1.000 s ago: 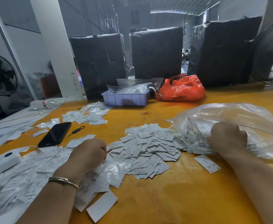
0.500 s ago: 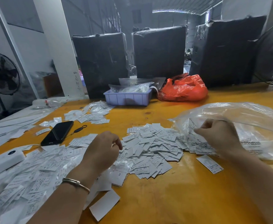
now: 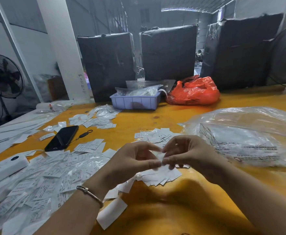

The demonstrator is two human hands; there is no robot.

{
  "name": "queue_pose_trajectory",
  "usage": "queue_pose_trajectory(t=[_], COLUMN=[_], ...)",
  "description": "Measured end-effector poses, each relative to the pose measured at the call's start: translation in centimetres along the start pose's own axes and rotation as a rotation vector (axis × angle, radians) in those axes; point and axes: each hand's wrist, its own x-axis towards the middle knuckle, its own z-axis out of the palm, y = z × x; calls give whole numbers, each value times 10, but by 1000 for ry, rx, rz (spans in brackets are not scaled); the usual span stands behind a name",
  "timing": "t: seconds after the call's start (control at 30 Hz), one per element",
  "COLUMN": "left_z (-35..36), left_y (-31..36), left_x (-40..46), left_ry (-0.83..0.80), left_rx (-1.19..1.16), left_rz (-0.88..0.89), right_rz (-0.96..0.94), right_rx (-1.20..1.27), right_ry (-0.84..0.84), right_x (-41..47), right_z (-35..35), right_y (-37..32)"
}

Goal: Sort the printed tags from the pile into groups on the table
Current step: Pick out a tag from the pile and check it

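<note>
Both hands meet above the middle of the yellow table (image 3: pixel 155 209). My left hand (image 3: pixel 130 161) and my right hand (image 3: pixel 188 153) pinch a small white printed tag (image 3: pixel 160 156) between thumbs and fingertips, lifted off the table. Under and behind the hands lies a heap of white tags (image 3: pixel 160 177). A wide spread of tags, many in clear sleeves (image 3: pixel 42 180), covers the table's left side. A smaller group of tags (image 3: pixel 94 119) lies farther back on the left.
A large clear plastic bag (image 3: pixel 244 138) lies at the right. A black phone (image 3: pixel 62 138) and a white device (image 3: pixel 3 168) sit at the left. A lilac tray (image 3: pixel 135 102), an orange bag (image 3: pixel 194 92) and black wrapped bales (image 3: pixel 169 53) stand at the back.
My right hand left the clear bag and moved left; my left hand rose from the left pile and moved right. They now meet in the middle, pinching one tag.
</note>
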Motion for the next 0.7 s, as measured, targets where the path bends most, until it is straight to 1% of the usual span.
queue_pose_trajectory(t=[0.1, 0.27, 0.47, 0.5, 0.53, 0.63, 0.7], left_z=[1, 1, 0, 0, -1, -5, -7], left_y=[-1, -1, -3, -4, -5, -8, -9], left_x=[0, 1, 2, 1, 2, 2, 2], left_ry=[-10, 17, 51, 59, 71, 111, 105], left_rx=[-35, 2, 64, 73, 84, 82, 48], left_rz=[-3, 3, -74, -87, -97, -99, -95], right_rz=[-18, -77, -69, -58, -47, -28, 25], right_rx=[-23, -27, -70, -101, -148, -378, -552], right_ry=[8, 63, 125, 171, 255, 611, 741], right_x=[1, 1, 2, 3, 5, 7, 6], right_z=[4, 2, -4, -8, -14, -40, -55], right_y=[3, 3, 5, 5, 6, 10, 15])
